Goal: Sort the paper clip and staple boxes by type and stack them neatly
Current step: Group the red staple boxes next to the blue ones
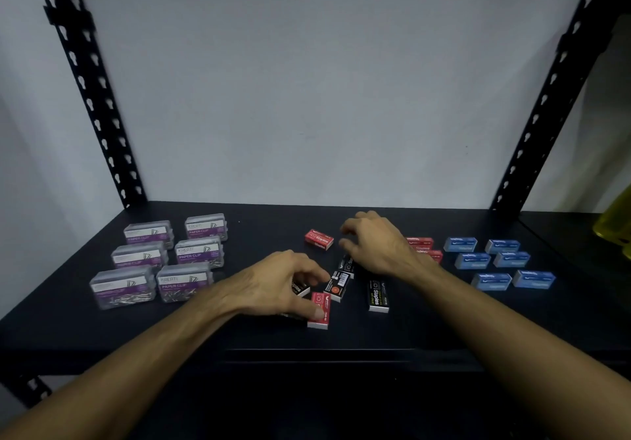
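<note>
Several clear paper clip boxes (155,262) with purple labels stand in two rows at the left of the dark shelf (239,330). Several blue staple boxes (498,263) sit in rows at the right, with red staple boxes (421,243) just left of them. In the middle lie loose black staple boxes (378,296) and red ones (319,239). My left hand (276,284) rests over a black box, its thumb touching a red staple box (320,311). My right hand (374,243) hovers with curled, spread fingers above the middle boxes, holding nothing I can see.
Black perforated shelf posts (85,84) rise at the back left and back right (553,91) before a white wall. A yellow object (614,224) shows at the far right edge. The shelf's front edge (317,354) runs below my wrists.
</note>
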`<action>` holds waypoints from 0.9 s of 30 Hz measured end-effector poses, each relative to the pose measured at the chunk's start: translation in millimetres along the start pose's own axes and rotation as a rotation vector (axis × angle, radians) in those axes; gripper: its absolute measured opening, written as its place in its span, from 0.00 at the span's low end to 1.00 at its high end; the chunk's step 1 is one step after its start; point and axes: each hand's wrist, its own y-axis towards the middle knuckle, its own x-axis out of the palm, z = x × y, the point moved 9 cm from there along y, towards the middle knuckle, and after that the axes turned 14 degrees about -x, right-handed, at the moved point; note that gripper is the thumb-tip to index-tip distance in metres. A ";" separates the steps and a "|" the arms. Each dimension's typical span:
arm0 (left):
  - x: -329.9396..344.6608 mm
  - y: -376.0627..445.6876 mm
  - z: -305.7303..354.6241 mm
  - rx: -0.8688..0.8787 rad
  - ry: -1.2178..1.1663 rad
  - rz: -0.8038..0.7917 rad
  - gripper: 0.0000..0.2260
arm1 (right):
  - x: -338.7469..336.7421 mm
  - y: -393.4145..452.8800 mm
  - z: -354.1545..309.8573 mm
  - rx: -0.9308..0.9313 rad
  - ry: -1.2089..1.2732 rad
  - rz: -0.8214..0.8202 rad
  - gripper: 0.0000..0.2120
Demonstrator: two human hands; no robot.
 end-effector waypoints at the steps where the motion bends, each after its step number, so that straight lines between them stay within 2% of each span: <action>1: 2.3 0.4 -0.6 0.008 0.019 -0.006 0.27 | 3.1 3.7 -1.1 -0.001 0.002 -0.006 0.18; 7: 10.5 3.0 -2.1 0.044 0.085 -0.031 0.31 | 21.2 24.5 -2.4 0.008 -0.018 -0.028 0.21; 14: 14.3 5.7 -2.5 0.077 0.114 -0.041 0.30 | 42.4 36.1 1.2 0.014 -0.032 -0.102 0.26; 21: 13.9 4.6 -4.6 0.068 0.060 -0.035 0.28 | 42.9 36.3 4.3 0.011 0.022 -0.075 0.22; 27: 14.0 2.1 -4.1 0.036 0.028 -0.043 0.31 | 33.1 26.8 2.3 0.045 0.185 0.023 0.12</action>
